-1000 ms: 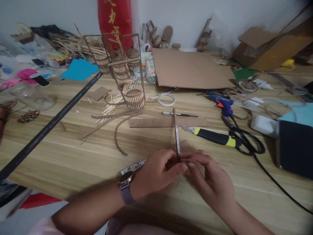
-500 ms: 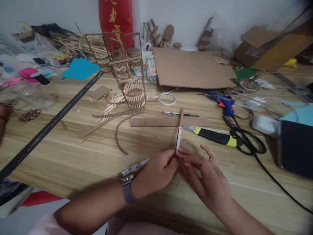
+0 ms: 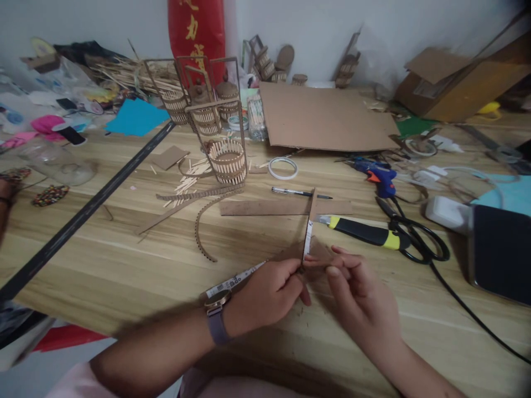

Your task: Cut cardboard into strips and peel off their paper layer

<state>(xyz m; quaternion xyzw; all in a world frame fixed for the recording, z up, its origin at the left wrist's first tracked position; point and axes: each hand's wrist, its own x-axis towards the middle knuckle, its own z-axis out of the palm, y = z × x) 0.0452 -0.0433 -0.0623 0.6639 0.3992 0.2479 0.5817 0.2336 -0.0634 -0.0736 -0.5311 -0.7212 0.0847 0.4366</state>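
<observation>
My left hand (image 3: pixel 269 290), with a watch on its wrist, closes its thumb and fingers on a narrow cardboard strip (image 3: pixel 308 235). The strip has a white printed face and points away from me across the table. Another printed length (image 3: pixel 232 282) shows beside the left wrist; whether it joins the held strip is hidden by the hand. My right hand (image 3: pixel 360 293) pinches at the near end of the strip, index fingertip against it and thumb folded in. Beyond the strip's far end lie a pen (image 3: pixel 290 191) and a flat cardboard strip (image 3: pixel 265 208).
Right of the strip lie a yellow-black utility knife (image 3: pixel 365 232), scissors (image 3: pixel 427 237) and a blue glue gun (image 3: pixel 384 176). Small stick baskets (image 3: pixel 227 160) with tall handles stand behind, near a tape roll (image 3: pixel 283 168) and a cardboard sheet (image 3: pixel 327 119). Another person's arm (image 3: pixel 5 204) shows far left.
My right hand has drawn slightly right, its thumb now folded against the fingers. The strip has shifted a little right and toward me. A left fingertip now shows below the grip.
</observation>
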